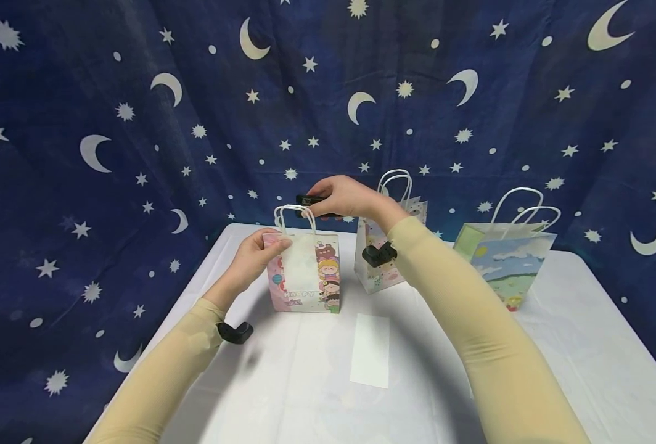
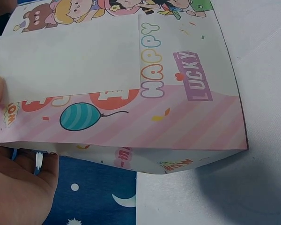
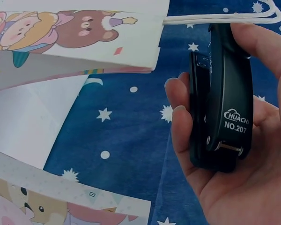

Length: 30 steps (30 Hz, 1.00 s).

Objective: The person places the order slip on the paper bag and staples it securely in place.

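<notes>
A pink and white paper gift bag with cartoon figures and white rope handles stands upright at the left of the table. My left hand pinches its upper left edge, the thumb pressing a blank white paper slip flat against the bag's front. Above the bag, my right hand grips a black stapler, fingers curled round its two arms. The stapler's nose is by the bag's handles; from these views I cannot tell whether it touches them.
A patterned paper bag stands behind my right forearm. Further right is a landscape-printed bag with white handles. A second white paper slip lies on the white tablecloth. A dark blue starry curtain hangs behind.
</notes>
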{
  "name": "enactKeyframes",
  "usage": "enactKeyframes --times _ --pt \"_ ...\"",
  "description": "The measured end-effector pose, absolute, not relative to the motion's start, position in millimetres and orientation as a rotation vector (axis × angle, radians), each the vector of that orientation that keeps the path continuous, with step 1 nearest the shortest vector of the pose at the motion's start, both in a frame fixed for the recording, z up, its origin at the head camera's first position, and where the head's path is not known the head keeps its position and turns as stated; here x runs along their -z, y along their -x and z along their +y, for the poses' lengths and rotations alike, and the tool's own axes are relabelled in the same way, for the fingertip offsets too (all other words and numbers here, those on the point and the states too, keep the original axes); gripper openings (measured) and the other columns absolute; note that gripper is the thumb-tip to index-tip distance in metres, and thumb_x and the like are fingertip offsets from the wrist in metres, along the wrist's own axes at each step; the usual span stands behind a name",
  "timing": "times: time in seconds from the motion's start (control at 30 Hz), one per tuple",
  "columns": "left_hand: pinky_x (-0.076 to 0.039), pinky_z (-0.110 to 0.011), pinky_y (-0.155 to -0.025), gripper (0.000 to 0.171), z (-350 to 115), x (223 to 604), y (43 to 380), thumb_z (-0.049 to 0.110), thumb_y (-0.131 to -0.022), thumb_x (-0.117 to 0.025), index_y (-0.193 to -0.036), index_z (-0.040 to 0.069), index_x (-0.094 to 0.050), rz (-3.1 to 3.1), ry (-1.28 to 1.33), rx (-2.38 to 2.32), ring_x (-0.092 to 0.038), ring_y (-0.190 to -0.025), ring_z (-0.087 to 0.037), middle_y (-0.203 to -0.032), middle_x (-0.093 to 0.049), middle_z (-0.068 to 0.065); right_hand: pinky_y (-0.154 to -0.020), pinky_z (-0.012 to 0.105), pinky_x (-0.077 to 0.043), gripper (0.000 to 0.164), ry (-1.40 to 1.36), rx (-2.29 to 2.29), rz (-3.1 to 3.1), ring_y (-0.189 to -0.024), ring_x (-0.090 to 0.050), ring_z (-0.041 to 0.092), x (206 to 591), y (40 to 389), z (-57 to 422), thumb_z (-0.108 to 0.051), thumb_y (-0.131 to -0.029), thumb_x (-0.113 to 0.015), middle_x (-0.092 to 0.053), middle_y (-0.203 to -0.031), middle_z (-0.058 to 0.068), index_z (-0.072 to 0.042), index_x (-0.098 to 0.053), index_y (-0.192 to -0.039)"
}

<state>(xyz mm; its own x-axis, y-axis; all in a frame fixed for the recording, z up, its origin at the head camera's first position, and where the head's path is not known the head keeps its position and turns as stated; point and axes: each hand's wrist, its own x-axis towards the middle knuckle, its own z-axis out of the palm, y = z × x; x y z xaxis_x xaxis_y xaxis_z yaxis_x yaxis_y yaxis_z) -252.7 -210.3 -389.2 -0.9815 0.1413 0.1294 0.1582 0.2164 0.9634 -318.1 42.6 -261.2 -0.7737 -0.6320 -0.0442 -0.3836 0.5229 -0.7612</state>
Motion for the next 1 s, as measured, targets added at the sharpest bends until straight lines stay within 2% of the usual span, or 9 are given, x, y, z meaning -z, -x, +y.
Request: enactKeyframes --times 0.23,0.53,0.77,1.0 --pt "-0.056 -0.027 -0.074 0.032 -208.5 389.4 253.8 0.029 -0.099 -0.072 -0.115 0.003 -0.064 -2.426 0.340 1.919 -0.069 -0.084 -0.016 -0.100 -0.074 -0.007 -0.077 0.038 -0.054 0.057 0.870 1.096 2.438 -0.094 -0.063 0.028 254.3 317.4 40.9 -0.041 -0.089 -0.080 -0.068 -0.119 0.003 -0.013 -0.064 -0.135" --pt "-0.056 -0.026 -0.075 0.025 -205.4 389.4 254.7 0.024 -0.099 -0.071 -0.112 0.004 -0.063 -2.396 0.365 1.931 -0.069 -0.085 -0.014 -0.098 -0.073 -0.005 -0.089 0.047 -0.054 0.053 0.879 1.041 2.402 -0.096 -0.065 0.027 247.6 314.1 38.6 -0.036 -0.089 -0.081 -0.069 -0.118 0.004 -0.011 -0.064 -0.133" --pt "-0.056 -0.027 -0.075 0.026 -206.7 389.8 254.1 0.026 -0.099 -0.071 -0.112 0.005 -0.063 -2.401 0.351 1.927 -0.069 -0.086 -0.015 -0.101 -0.074 -0.005 -0.084 0.039 -0.055 0.054 0.927 0.872 2.420 -0.097 -0.067 0.021 241.0 309.7 32.0 -0.037 -0.087 -0.082 -0.069 -0.118 0.001 -0.013 -0.065 -0.132" --pt "-0.056 -0.027 -0.077 0.029 -208.5 390.4 253.3 0.027 -0.099 -0.071 -0.115 0.005 -0.062 -2.427 0.318 1.897 -0.068 -0.089 -0.016 -0.101 -0.072 -0.005 -0.084 0.043 -0.055 0.050 0.982 0.648 2.454 -0.100 -0.064 0.021 233.7 303.4 21.6 -0.037 -0.087 -0.080 -0.068 -0.116 0.000 -0.013 -0.067 -0.129"
